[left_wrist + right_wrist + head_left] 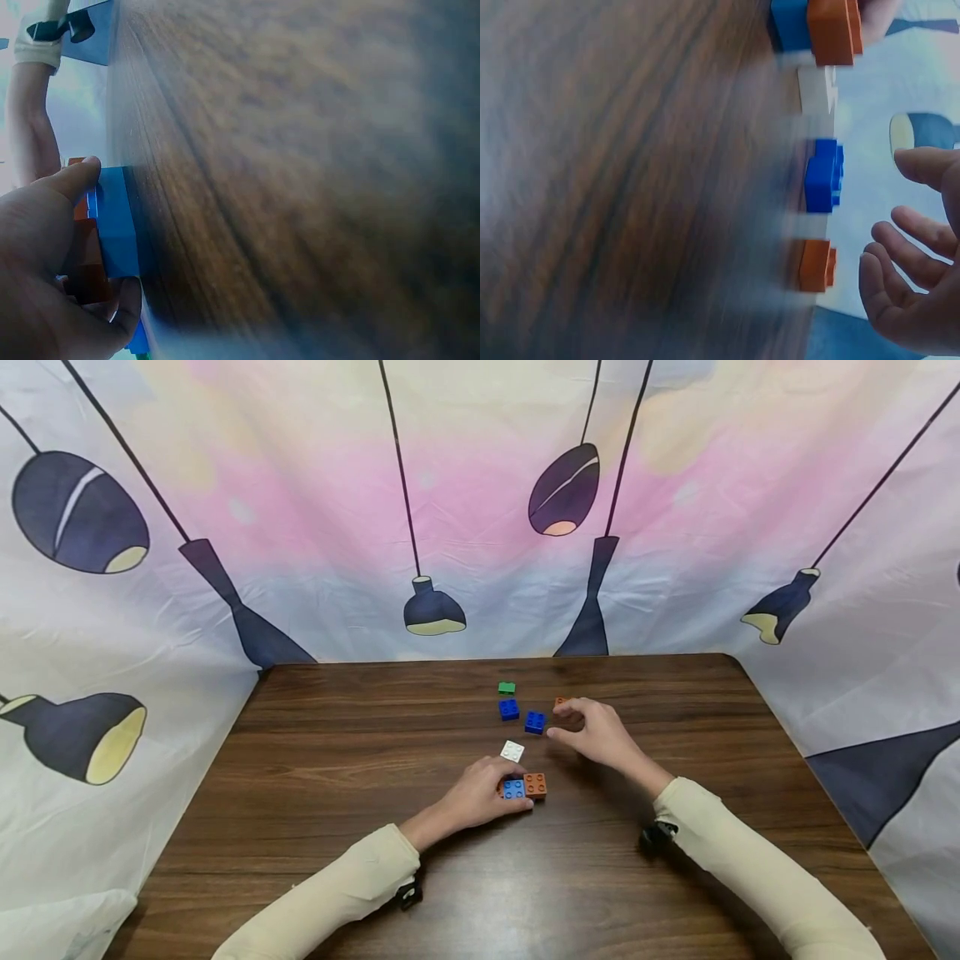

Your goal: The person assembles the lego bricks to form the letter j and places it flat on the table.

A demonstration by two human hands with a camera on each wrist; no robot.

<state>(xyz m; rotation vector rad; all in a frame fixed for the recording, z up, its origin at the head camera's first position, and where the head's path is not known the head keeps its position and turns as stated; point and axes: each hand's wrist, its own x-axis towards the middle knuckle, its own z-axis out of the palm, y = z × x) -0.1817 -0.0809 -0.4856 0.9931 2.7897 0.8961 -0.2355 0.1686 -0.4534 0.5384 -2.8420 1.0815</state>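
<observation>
The brick stack [535,784] is pinched by the left hand [480,793]. Farther off, the right hand [600,732] is held loosely spread near a dark-blue brick [535,722] and an orange brick [815,265]; picking seems in hand, a pinch called for.

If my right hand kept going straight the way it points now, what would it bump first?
Your right hand would probably meet the nearer dark blue, square, studded plastic brick, just ahead of its thumb. Its height is hard to judge, so it might pass over the brick instead.
</observation>
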